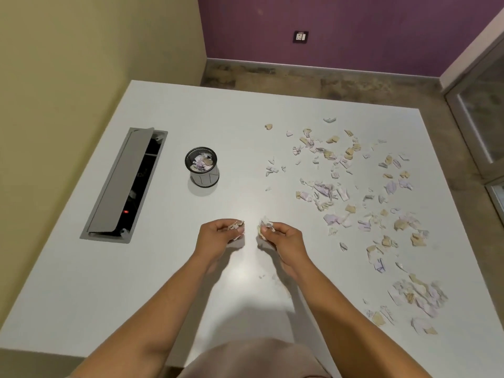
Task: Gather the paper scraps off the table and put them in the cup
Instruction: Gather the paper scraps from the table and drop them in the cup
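Holding gathered paper in both hands above the near middle of the tabletop: left hand curled round a small wad of scraps, right hand curled round another, the two hands near each other but apart. Judging this as the carry step, pickup done, drop not yet made. Sitting toward the far left of the hands, well apart from them, the cup, upright, already partly filled with scraps. Next calling for moving both fistfuls over the cup's rim and loosening the fingers directly above the opening, one hand at a time probably, the mouth being narrow. Lying scattered across the right half of the tabletop, out to its right edge and near right corner, the paper scraps, many remaining, so far from finished. Running along the left edge, a cable hatch with its lid raised, just beyond the cup; nothing standing between hands and cup. Risking light bits fluttering loose on release.
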### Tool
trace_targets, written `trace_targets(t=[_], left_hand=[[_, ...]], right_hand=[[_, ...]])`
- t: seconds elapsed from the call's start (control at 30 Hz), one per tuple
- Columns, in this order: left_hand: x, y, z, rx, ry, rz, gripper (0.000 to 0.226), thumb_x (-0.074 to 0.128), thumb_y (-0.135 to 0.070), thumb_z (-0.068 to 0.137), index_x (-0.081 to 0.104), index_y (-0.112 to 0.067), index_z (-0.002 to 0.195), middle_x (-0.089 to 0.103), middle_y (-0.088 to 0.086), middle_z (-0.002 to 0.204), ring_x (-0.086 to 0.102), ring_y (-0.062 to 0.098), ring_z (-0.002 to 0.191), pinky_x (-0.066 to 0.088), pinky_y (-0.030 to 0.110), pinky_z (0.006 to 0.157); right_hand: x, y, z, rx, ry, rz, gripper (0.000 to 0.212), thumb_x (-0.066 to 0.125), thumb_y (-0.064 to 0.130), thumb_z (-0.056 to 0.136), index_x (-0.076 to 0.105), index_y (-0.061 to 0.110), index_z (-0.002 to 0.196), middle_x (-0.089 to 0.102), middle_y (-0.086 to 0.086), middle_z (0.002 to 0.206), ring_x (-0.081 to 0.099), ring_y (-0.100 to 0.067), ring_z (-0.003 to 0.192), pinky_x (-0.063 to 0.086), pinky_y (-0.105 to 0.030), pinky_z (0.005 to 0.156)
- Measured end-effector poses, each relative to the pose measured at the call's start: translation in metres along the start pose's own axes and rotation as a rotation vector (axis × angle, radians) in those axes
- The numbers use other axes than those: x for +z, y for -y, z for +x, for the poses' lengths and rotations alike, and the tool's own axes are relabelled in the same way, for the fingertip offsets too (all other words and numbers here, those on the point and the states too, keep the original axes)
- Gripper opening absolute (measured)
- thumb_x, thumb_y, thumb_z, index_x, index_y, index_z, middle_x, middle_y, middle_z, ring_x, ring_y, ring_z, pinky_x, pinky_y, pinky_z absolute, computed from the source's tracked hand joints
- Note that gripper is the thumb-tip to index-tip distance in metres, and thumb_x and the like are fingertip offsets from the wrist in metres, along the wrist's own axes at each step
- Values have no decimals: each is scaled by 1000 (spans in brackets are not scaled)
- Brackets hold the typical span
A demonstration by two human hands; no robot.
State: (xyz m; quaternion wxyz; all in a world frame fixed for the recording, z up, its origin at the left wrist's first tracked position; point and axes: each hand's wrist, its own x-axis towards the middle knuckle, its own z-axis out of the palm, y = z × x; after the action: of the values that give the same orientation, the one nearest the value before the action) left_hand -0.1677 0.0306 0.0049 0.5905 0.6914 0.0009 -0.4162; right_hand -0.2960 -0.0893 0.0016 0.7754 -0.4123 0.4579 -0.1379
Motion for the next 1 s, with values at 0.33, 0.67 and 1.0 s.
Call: trace_targets(t=[0.33, 0.67, 1.0], left_hand=[[-29, -82, 80, 129, -193, 39, 18, 80, 0, 74, 74, -9, 90, 73, 4, 81, 67, 17, 72, 57, 28, 79], [-45, -132, 141, 291, -321, 622, 25, 82, -11, 75, 75, -11, 99, 69, 3, 91, 60, 17, 81, 44, 21, 73], [-59, -129, 145, 375, -217, 801, 31, 62, -2, 88, 71, -15, 115, 71, 7, 113, 66, 23, 104, 51, 32, 96]], right_hand=[[64, 43, 53, -28, 62, 34, 10, 73, -2, 81, 70, 1, 89, 72, -7, 77, 68, -13, 70, 56, -19, 72], [84, 49, 82, -14, 83, 4, 7, 71, 0, 83, 70, 1, 90, 72, -7, 77, 68, -14, 72, 55, -19, 69], [128, 75, 113, -125, 79, -183, 10, 76, 2, 79, 72, 11, 81, 73, -8, 79, 67, -17, 74, 56, -31, 84]])
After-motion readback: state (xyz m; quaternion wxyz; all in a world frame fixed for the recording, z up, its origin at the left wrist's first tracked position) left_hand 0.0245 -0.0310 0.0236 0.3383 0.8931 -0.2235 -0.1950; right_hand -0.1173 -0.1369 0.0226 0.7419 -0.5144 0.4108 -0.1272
